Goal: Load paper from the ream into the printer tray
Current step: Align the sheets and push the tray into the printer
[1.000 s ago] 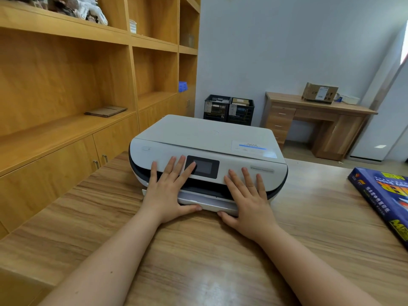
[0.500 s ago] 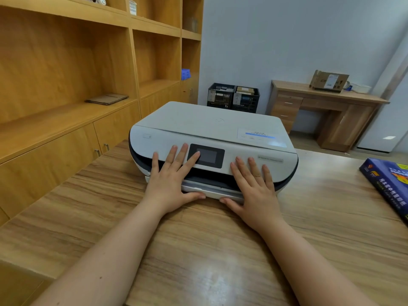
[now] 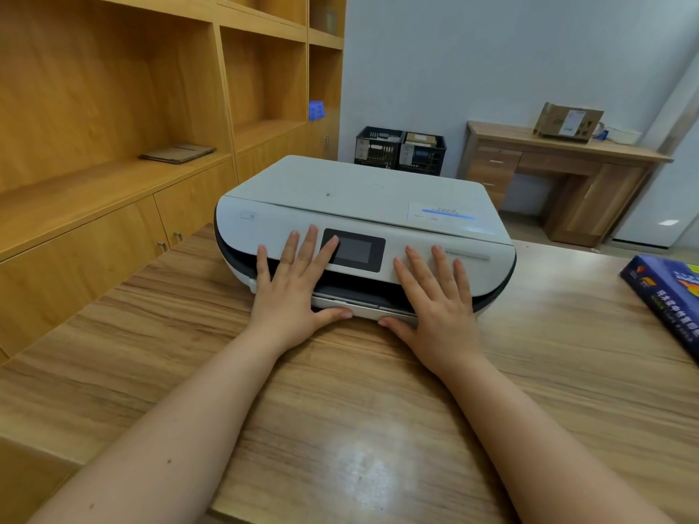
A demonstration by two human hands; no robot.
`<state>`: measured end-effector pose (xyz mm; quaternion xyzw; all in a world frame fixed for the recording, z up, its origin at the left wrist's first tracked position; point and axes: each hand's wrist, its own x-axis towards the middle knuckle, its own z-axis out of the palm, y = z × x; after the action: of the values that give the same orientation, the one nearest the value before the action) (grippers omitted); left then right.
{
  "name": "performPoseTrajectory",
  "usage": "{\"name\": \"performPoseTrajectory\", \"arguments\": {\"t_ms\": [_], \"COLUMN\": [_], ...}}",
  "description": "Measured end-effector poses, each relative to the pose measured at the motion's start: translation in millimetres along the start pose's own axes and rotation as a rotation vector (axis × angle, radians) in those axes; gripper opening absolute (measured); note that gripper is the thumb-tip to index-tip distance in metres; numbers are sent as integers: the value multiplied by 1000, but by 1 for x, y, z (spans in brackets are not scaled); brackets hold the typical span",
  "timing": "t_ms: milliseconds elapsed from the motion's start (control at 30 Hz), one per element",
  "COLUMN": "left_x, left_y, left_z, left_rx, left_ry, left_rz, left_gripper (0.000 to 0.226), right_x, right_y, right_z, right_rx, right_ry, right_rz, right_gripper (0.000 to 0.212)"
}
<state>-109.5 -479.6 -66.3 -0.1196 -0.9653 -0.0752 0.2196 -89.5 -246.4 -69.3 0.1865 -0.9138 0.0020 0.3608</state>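
A white printer (image 3: 340, 191) with a dark screen sits on the wooden table (image 3: 340, 429). Its paper tray (image 3: 365, 311) shows as a thin white lip along the bottom of the front. My left hand (image 3: 295, 293) lies flat on the printer's front left of the screen, fingers spread, with the thumb against the tray's front edge. On the right of the screen my right hand (image 3: 435, 308) rests flat the same way, its thumb also touching the tray lip. The blue paper ream (image 3: 669, 296) lies wrapped at the table's right edge, away from both hands.
Wooden shelves and cabinets (image 3: 113, 183) run along the left, close to the table. Two black crates (image 3: 401, 149) stand on the floor by the far wall. A wooden desk (image 3: 559, 172) with a cardboard box (image 3: 567, 121) is at the back right.
The tray lip sticks out from the printer less than a second ago. Both hands have moved forward with it and stay flat on the front.
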Motion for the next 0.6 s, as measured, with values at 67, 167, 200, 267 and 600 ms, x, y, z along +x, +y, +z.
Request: {"name": "performPoseTrajectory", "arguments": {"t_ms": [67, 167, 200, 267, 600], "left_x": [1, 1, 2, 2, 2], "left_y": [-1, -1, -1, 0, 0], "left_z": [1, 3, 4, 4, 6], "left_rx": [-2, -14, -3, 24, 18], "left_ry": [3, 17, 15, 11, 35], "left_rz": [-8, -10, -12, -17, -15], "left_gripper": [106, 106, 106, 106, 106], "right_x": [1, 1, 2, 2, 1], "right_y": [0, 0, -1, -1, -3], "right_z": [1, 1, 1, 1, 6], "right_rx": [6, 5, 2, -7, -31], "right_ry": [-10, -21, -21, -20, -23], "right_rz": [-9, -9, -9, -9, 15], "right_gripper": [78, 77, 77, 76, 79]}}
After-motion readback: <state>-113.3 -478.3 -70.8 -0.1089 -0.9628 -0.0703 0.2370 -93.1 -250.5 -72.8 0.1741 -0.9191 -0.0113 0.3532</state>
